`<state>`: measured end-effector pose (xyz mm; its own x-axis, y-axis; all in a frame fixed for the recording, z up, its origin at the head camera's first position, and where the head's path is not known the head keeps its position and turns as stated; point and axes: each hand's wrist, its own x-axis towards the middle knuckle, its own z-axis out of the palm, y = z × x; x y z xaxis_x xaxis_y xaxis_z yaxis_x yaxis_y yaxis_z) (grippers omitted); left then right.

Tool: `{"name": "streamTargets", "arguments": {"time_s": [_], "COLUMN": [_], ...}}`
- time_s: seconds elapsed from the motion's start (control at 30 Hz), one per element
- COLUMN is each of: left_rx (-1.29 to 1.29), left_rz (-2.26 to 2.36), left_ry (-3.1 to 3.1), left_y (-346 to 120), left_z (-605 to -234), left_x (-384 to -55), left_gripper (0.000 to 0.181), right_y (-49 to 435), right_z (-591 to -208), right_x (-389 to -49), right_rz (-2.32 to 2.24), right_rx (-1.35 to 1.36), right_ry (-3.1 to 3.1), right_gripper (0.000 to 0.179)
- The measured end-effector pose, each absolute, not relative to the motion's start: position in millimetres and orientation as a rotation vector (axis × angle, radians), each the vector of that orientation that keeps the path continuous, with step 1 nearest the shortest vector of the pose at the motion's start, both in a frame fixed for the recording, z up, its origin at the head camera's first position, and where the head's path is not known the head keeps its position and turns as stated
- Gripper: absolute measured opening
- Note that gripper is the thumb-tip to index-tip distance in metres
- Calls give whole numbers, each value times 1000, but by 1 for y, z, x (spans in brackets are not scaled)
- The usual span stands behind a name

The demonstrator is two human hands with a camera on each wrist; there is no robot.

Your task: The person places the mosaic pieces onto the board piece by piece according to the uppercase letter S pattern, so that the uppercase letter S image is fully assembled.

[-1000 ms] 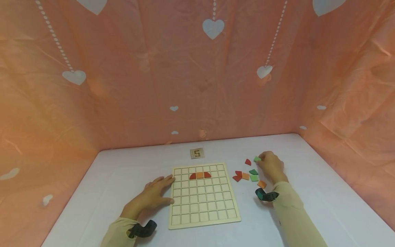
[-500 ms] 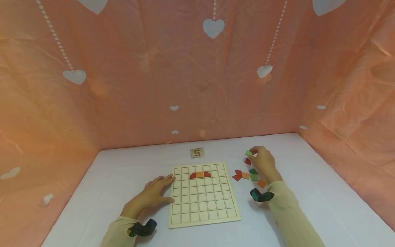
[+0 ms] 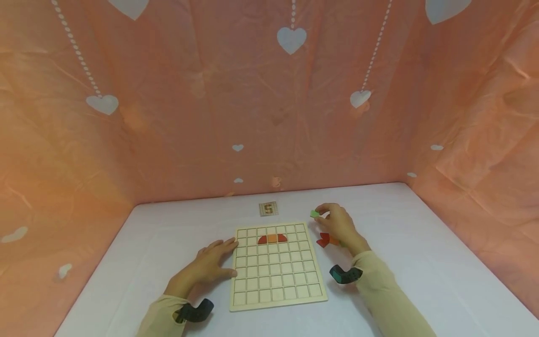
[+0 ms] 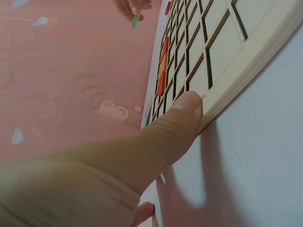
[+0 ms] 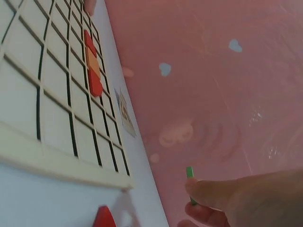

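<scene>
A light wooden grid board [image 3: 276,296] lies on the white table. In its second row sit a red quarter-round piece [image 3: 263,240], an orange square tile [image 3: 272,238] and another red quarter-round piece [image 3: 282,238], side by side. My left hand [image 3: 209,264] touches the board's left edge with fingers spread, and in the left wrist view the thumb [image 4: 187,106] rests at the rim. My right hand [image 3: 337,223] pinches a light green square tile [image 3: 314,214] between thumb and fingers, held above the table beyond the board's upper right corner.
Red pieces [image 3: 323,240] and an orange tile [image 3: 333,240] lie right of the board, partly under my right hand, which hides other loose pieces. A small card with a figure like a 5 [image 3: 268,209] lies behind the board. Orange cloth [image 3: 269,117] walls surround the table.
My right hand has carried the light green tile leftward from the right side of the loose pieces toward the board. The left hand and the pieces on the board stay in place.
</scene>
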<state>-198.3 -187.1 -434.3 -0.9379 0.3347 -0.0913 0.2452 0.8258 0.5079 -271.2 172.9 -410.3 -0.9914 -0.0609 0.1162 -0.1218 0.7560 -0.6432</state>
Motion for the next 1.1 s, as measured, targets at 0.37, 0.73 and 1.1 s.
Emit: {"name": "streamTargets", "arguments": {"time_s": [0.37,0.73,1.1], "left_rx": [456,443,469], "left_rz": [744,741,748], "left_ry": [2831,2833,2836], "left_y": [-187,-187,-187], "left_z": [-433,-437,-436], "left_x": [-199,-200,-200], "left_gripper": [82,82,82], "right_y": [142,99,70], "right_z": [-403,-404,-429], "right_x": [-264,-250,-237], "right_rz": [1120,1074,927], "right_rx": [362,549,795], "right_ry": [-2876,-2849,-2837], "right_gripper": [27,23,8]}}
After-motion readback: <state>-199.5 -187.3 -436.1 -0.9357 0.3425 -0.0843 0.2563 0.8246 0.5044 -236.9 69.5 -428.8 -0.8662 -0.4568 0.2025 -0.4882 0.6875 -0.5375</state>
